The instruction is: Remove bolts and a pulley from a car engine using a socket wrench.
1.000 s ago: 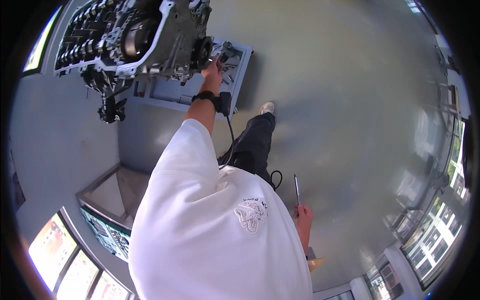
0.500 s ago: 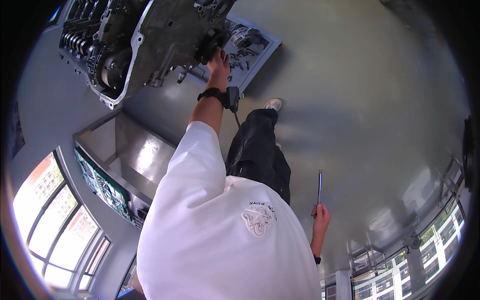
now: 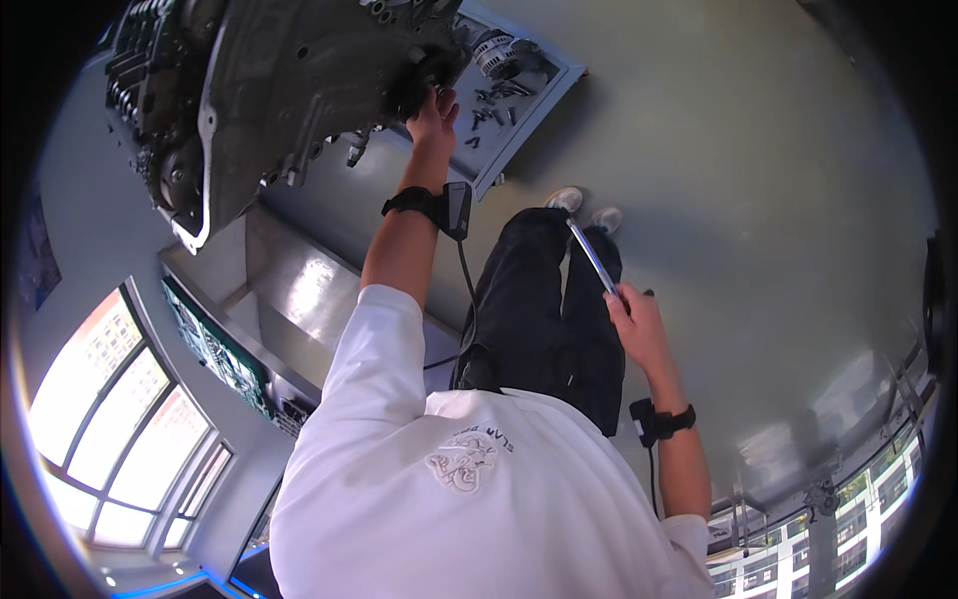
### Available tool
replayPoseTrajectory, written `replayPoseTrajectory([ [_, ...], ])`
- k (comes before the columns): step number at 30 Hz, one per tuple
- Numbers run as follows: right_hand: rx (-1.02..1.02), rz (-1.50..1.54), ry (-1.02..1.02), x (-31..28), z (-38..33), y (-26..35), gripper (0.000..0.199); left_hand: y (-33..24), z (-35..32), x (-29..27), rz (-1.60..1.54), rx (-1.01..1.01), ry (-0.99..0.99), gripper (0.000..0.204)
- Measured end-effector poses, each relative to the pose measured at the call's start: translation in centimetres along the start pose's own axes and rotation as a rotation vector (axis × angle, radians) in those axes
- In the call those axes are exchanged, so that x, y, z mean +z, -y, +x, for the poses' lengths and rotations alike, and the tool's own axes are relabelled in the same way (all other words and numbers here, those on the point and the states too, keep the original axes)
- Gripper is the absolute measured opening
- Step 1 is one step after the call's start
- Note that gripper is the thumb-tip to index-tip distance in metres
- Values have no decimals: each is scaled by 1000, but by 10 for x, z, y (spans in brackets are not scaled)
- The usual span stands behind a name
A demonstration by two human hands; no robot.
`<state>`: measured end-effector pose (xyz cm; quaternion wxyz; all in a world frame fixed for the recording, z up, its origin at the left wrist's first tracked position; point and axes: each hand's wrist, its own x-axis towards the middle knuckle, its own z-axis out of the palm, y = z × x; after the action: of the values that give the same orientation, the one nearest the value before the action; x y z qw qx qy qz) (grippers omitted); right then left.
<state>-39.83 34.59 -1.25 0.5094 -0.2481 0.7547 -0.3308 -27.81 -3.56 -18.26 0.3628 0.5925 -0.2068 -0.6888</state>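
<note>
A large metal engine block (image 3: 299, 90) fills the upper left. My left hand (image 3: 432, 125) reaches up to its right end, fingers curled against a dark round pulley (image 3: 411, 88); the fingertips are partly hidden. At the right, in front of my legs, my right hand (image 3: 641, 324) is closed round the lower end of a long, shiny metal bar tool (image 3: 591, 253). The bar points up and left toward my shoes, and its exact kind is too small to tell. A short dark end of something sticks out beside the right-hand fingers.
Beyond the left hand stands a grey tray cart (image 3: 534, 115) holding an alternator (image 3: 496, 55) and several bolts (image 3: 489, 115). A stainless-steel bench or basin (image 3: 309, 285) is at the left, by a green panel (image 3: 215, 344). Cables hang from both wristbands.
My right hand has swung inward and up, carrying the bar tool from my right side to before my legs. My left hand stays at the pulley. The view has shifted, and both shoes now show.
</note>
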Motion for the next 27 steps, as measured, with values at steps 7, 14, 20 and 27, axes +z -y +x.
replayPoseTrajectory([
  [7,-422,0,51,55,207,33,20,-1,-3,8,-36,7,89,24],
  [14,-471,70,47,104,264,28,17,-4,-7,7,-51,76,105,27],
  [20,-466,87,-7,114,267,29,16,0,-9,0,-3,103,167,26],
  [27,-446,65,-64,110,280,46,16,2,-12,3,-67,58,147,29],
])
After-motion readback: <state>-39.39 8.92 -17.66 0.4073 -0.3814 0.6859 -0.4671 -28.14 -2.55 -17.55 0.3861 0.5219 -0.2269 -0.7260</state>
